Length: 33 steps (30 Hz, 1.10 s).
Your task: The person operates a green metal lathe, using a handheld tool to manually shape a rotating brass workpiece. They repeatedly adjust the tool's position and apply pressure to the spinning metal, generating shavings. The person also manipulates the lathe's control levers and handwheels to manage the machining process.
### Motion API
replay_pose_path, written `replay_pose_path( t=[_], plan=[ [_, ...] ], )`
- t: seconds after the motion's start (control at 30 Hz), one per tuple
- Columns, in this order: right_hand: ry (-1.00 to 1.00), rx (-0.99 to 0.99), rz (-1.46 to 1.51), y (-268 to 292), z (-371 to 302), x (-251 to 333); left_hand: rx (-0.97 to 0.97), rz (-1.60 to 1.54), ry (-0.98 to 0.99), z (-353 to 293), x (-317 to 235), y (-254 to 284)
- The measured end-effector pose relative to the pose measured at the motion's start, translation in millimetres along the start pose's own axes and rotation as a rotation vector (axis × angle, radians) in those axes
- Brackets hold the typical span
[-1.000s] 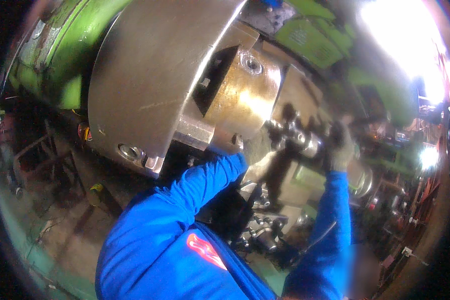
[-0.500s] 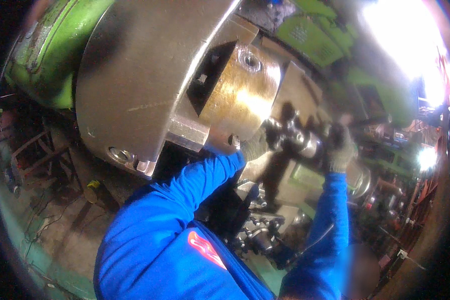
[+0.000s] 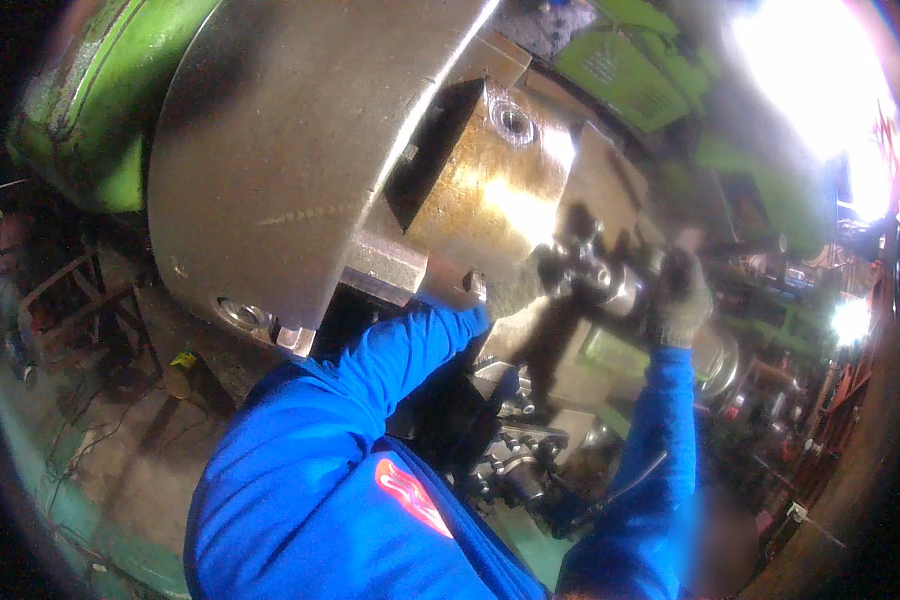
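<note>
A large grey lathe chuck [image 3: 270,160] fills the upper left, its jaws around a brass-coloured, shiny metal workpiece [image 3: 485,190] with a round hole in its upper side. My left hand [image 3: 513,288], in a grey glove, is at the workpiece's lower right end, close to a shiny metal fitting with knobs [image 3: 592,268]. Its fingers are blurred and partly hidden by the metal. My right hand [image 3: 684,305], also gloved, is raised at that fitting's right side with the fingers curled in. What it grips, if anything, is dark and blurred.
Green machine housing [image 3: 110,110] rises at the far left, with more green machine parts [image 3: 620,75] at the top. Below my hands lie several bolts and metal fittings [image 3: 525,470] on the machine. A bright lamp glares at the upper right.
The chuck and workpiece appear slightly farther right in the picture, with a small shift of the view. Both hands stay in nearly the same places.
</note>
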State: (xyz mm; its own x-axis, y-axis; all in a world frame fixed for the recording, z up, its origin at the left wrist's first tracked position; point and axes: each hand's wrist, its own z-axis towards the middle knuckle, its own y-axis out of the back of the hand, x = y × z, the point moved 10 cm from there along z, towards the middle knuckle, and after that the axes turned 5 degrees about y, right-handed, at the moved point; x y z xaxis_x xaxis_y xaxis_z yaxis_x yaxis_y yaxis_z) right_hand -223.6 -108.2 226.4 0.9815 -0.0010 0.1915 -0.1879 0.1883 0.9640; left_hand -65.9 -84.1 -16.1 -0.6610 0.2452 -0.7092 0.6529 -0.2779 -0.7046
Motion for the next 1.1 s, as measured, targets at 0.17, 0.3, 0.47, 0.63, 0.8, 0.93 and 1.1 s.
replay_pose_path(
  t=[0.17, 0.3, 0.47, 0.63, 0.8, 0.93, 1.1],
  plan=[
    [0.016, -0.023, -0.010, 2, -1, 2, -0.030, -0.952, 0.415, -7, 35, -9],
    [0.012, -0.007, -0.054, 0, 1, 0, -0.087, -1.049, 0.420, -9, 40, -2],
    [0.040, -0.023, -0.059, -2, -4, -11, -0.058, 0.152, 0.137, -8, -30, -3],
    [0.026, -0.018, -0.029, -2, 0, -5, -0.168, -0.251, 0.416, -11, -4, 7],
    [0.031, -0.008, -0.038, -3, 0, -8, -0.174, -0.542, 0.604, -14, 8, 0],
    [0.026, 0.006, -0.037, -6, 0, -13, -0.041, -0.504, 0.576, -6, 20, -2],
    [0.006, 0.026, -0.017, -8, 0, -20, 0.069, -0.408, 0.530, -1, 31, -1]
  ],
)
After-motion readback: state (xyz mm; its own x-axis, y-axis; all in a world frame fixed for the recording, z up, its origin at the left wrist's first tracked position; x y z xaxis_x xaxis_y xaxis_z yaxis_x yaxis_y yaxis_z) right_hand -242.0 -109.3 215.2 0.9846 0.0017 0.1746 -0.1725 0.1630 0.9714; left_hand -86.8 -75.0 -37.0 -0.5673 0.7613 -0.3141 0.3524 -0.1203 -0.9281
